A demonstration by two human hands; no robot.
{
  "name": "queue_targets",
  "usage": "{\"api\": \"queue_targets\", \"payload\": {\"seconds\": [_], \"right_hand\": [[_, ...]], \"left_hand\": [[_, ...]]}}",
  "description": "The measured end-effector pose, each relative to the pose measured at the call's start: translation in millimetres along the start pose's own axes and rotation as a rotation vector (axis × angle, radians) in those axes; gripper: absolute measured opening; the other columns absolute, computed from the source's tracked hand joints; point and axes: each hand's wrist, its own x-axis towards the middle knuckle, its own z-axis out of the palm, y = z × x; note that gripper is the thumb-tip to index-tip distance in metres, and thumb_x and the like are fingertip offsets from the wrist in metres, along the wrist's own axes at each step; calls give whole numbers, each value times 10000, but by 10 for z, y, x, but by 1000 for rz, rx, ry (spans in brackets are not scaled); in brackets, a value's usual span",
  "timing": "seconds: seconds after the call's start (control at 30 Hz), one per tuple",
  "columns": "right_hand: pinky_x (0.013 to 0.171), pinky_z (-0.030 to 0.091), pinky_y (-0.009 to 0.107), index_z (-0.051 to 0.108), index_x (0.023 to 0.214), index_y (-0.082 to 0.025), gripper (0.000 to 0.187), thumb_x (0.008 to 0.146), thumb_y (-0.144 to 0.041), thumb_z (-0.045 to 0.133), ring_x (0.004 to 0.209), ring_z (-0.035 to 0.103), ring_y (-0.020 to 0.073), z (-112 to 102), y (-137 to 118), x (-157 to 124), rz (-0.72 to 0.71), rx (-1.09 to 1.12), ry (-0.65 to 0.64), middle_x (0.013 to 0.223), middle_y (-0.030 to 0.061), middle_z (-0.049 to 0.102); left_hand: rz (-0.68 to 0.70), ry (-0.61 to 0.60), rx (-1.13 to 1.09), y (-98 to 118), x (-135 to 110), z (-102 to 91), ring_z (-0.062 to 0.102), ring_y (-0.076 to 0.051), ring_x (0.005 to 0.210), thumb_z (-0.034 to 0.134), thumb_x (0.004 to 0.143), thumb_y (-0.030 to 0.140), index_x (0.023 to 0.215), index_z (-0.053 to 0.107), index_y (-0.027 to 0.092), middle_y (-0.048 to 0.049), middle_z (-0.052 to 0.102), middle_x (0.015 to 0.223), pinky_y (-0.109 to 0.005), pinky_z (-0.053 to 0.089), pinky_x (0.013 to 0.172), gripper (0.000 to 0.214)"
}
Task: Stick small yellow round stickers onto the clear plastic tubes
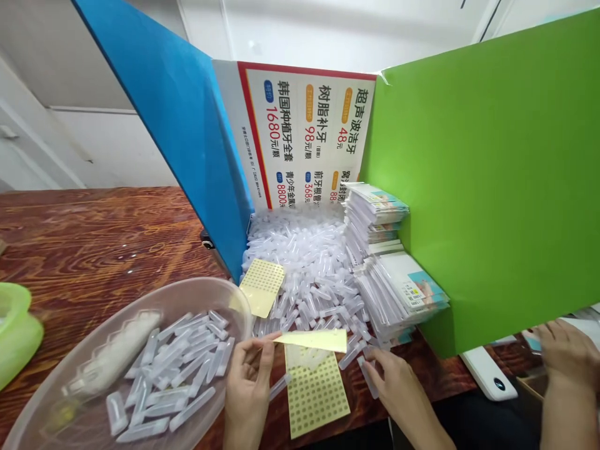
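My left hand [247, 384] pinches the edge of a pale yellow sticker sheet [328, 341] between thumb and fingers. Below it lies a yellow sheet with rows of small round dots [319, 403]; whether the two are joined I cannot tell. One loose tube [280, 386] lies beside my left fingers. On the other side, my right hand [398, 387] has its thumb and fingers closed on a small translucent plastic tube [368, 379]. Just beyond both hands spreads a large heap of similar tubes [309, 262]. Another dotted sheet [263, 284] rests on the heap's left side.
A translucent plastic basin [234, 297] with several tubes stands at left, near a green bowl [19, 337]. Blue [173, 112] and green [492, 175] panels flank a printed board [300, 131]. Stacked cards [389, 284] lean right. Another person's hand [567, 353] is near a white phone [490, 375].
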Motion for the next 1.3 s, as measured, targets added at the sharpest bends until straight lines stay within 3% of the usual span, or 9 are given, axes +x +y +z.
{"api": "queue_targets", "payload": {"seconds": [0.1, 0.2, 0.33, 0.5, 0.6, 0.73, 0.87, 1.03, 1.3], "right_hand": [[533, 344, 310, 652, 850, -255, 54, 815, -249, 612, 633, 635, 252, 285, 32, -148, 40, -129, 111, 848, 83, 702], [509, 331, 309, 638, 911, -242, 114, 815, -218, 581, 622, 644, 244, 424, 22, -175, 49, -211, 142, 964, 116, 704], [536, 390, 329, 598, 876, -229, 112, 885, -284, 501, 660, 659, 271, 350, -12, -79, 62, -258, 95, 894, 110, 696], [600, 450, 327, 557, 921, -220, 173, 931, -372, 474, 657, 657, 252, 217, -90, 49, 47, -60, 193, 803, 79, 699], [567, 451, 308, 562, 986, -205, 225, 967, -410, 472, 541, 580, 200, 242, -211, 18, -24, 76, 224, 734, 49, 662], [653, 511, 293, 559, 1106, -203, 182, 1000, -316, 466, 699, 639, 204, 409, -441, -103, -174, 236, 147, 876, 66, 671], [731, 541, 283, 554, 1154, -212, 187, 995, -227, 457, 825, 676, 207, 653, -612, -163, -284, 343, 76, 986, 76, 674], [722, 532, 267, 535, 1176, -224, 207, 991, -195, 448, 824, 675, 192, 873, -616, -135, -339, 406, 6, 955, 51, 658], [797, 514, 292, 550, 1147, -222, 182, 1001, -206, 442, 894, 654, 203, 876, -564, -54, -299, 428, -96, 983, 59, 639]], "left_hand": [[12, -32, -54, 59, 5, 95, 721, -257, 959, 637, 822, 644, 916, 583, 206, -82, 754, 937, -355, 600, 834, 452], [24, -56, -74, -103, -15, 136, 724, -250, 932, 735, 782, 541, 955, 589, 200, -68, 740, 913, -359, 600, 839, 409], [97, -156, 83, -506, -138, 68, 694, -274, 1077, 674, 849, 470, 1043, 606, 200, -104, 724, 1081, -411, 566, 945, 340], [336, -252, 536, -937, -419, -53, 564, -295, 1288, 584, 933, 341, 1327, 512, 225, -126, 604, 1356, -473, 503, 1047, 417], [529, -197, 730, -1130, -499, -23, 433, -324, 1400, 522, 970, 306, 1432, 410, 189, -156, 527, 1442, -512, 480, 1067, 490], [667, -75, 901, -1278, -457, 73, 385, -354, 1417, 452, 1001, 307, 1445, 394, 121, -195, 532, 1420, -544, 460, 1062, 485], [686, 9, 940, -1316, -402, 93, 494, -331, 1322, 402, 1024, 363, 1403, 445, 111, -193, 586, 1348, -492, 480, 1016, 457], [686, 75, 1006, -1401, -416, 11, 578, -312, 1192, 376, 1021, 486, 1386, 468, 105, -184, 626, 1298, -447, 474, 934, 536], [642, 125, 1072, -1368, -368, -44, 642, -281, 1013, 323, 1033, 492, 1272, 576, 120, -150, 707, 1161, -395, 464, 829, 510]]}}
